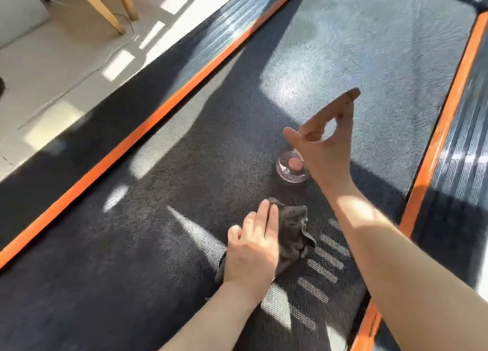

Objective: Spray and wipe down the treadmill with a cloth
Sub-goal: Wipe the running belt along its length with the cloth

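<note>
Near side of spray bottle [291,167], on treadmill belt [369,47]: cloth [293,226] under our left hand [253,247], fingers flat, pressing | right hand [327,144] hovers over bottle, loosely spread, empty | we should keep palm pressure even, wipe long overlapping strokes.

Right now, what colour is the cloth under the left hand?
The cloth is dark grey, seen best in the head view.

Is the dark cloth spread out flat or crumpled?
Crumpled: the cloth lies bunched in folds under the left hand.
</note>
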`<state>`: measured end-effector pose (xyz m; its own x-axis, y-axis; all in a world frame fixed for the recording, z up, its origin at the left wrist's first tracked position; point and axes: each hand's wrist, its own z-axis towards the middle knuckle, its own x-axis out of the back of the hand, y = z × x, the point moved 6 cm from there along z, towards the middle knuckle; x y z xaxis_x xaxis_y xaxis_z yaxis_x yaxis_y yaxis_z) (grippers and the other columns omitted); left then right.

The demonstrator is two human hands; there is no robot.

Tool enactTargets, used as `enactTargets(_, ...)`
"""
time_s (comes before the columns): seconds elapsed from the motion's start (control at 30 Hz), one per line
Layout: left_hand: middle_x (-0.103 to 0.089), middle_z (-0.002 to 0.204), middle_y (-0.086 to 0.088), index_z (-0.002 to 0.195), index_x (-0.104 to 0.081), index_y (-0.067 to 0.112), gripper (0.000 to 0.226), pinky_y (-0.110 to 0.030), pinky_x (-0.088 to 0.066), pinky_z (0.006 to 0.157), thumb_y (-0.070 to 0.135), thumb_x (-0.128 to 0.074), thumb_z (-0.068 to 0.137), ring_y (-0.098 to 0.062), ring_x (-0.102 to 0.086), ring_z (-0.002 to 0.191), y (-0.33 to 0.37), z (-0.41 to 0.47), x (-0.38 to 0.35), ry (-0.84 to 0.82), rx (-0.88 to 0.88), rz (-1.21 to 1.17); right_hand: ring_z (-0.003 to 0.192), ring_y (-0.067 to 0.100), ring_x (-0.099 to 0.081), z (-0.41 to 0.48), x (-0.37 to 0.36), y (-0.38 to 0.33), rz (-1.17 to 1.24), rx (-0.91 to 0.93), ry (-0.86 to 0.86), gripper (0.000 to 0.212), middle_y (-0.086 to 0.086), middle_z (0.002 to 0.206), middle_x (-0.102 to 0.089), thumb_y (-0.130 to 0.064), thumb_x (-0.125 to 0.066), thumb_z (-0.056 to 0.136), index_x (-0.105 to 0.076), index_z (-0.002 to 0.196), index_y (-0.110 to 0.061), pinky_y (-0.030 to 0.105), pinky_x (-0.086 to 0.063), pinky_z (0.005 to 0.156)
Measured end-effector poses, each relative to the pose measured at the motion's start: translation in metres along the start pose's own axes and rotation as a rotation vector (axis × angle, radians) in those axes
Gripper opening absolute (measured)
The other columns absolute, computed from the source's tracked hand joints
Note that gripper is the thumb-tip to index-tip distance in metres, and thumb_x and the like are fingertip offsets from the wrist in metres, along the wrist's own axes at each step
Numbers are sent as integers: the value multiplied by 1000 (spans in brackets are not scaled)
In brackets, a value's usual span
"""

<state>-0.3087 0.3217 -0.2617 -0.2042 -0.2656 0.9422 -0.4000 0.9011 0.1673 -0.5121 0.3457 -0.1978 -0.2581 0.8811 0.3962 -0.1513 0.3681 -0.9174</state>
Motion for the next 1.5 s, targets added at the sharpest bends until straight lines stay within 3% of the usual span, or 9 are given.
enactTargets(0.13, -63, 125, -7, 128, -64, 21, 59, -38, -57, 78, 41, -66, 72, -26, -65, 102, 15, -11, -14, -1, -192, -109, 107, 9, -62, -5, 0, -10, 67, -72, 83, 65, -3, 121, -57, -20, -74, 76, -44, 133, -23, 40, -54, 93)
enactTargets(0.27, -50, 133, 1, 133, -50, 34, 53, -42, -43, 97, 57, -43, 86, -24, -52, 115, 0, -17, -21, -84, -75, -92, 60, 2, -61, -56, 16, 0, 188, -262, -4, 49, -11, 83, -64, -12, -71, 75, -55, 120, -25, 23, -53, 54)
enactTargets(0.43, -57, 99, 14, 106, -60, 32, 21, -28, -38, 73, 35, -42, 96, -17, -57, 95, -42, -38, -19, 18, 194, -404, 87, 12, -70, -129, 38, 31, 376, -589, 99, 61, -4, 110, -66, -56, -71, 64, -56, 121, -44, 33, -54, 78)
enactTargets(0.63, -61, 72, 8, 79, -61, 25, 20, -32, -38, 61, 19, -50, 94, -12, -54, 71, -63, -57, -12, 4, 464, -723, 94, 21, -70, -193, 38, 68, 752, -998, 95, 18, 9, 110, -69, -30, -62, 95, -66, 109, -19, 30, -48, 65)
enactTargets(0.8, -65, 66, 8, 73, -69, 21, 23, -29, -42, 65, 16, -55, 91, -13, -56, 69, -62, -57, -19, -102, 597, -968, 106, 16, -67, -213, 59, 73, 844, -901, 100, 49, 3, 112, -68, -5, -54, 95, -50, 130, -39, 44, -50, 89)
enactTargets(0.97, -72, 101, -5, 97, -72, 23, 19, -45, -49, 98, 25, -54, 94, -26, -65, 99, -51, -71, -36, -140, 651, -1137, 74, 11, -65, -234, 67, 84, 790, -917, 210, 33, -7, 69, -64, -23, -66, 92, -59, 112, -47, 34, -54, 64)
enactTargets(1.1, -75, 89, 0, 85, -74, 36, 28, -42, -51, 92, 24, -52, 96, -24, -68, 95, -32, -80, -40, -140, 648, -1204, 59, 17, -50, -258, 76, 99, 876, -982, 336, 24, -2, 65, -51, -24, -68, 91, -63, 113, -29, 32, -49, 55)
enactTargets(1.27, -74, 98, 0, 98, -72, 24, 21, -45, -49, 99, 24, -51, 97, -24, -66, 100, -26, -81, -38, -136, 635, -1191, 100, 19, -67, -263, 82, 101, 871, -938, 250, 32, 1, 102, -67, -35, -70, 89, -59, 117, -46, 45, -60, 68)
enactTargets(1.5, -74, 87, -2, 86, -73, 30, 24, -43, -53, 88, 25, -52, 96, -24, -69, 89, -19, -81, -33, -108, 591, -1157, 63, 18, -59, -272, 87, 109, 796, -957, 340, 26, -1, 70, -60, -35, -67, 91, -64, 117, -37, 37, -56, 60)
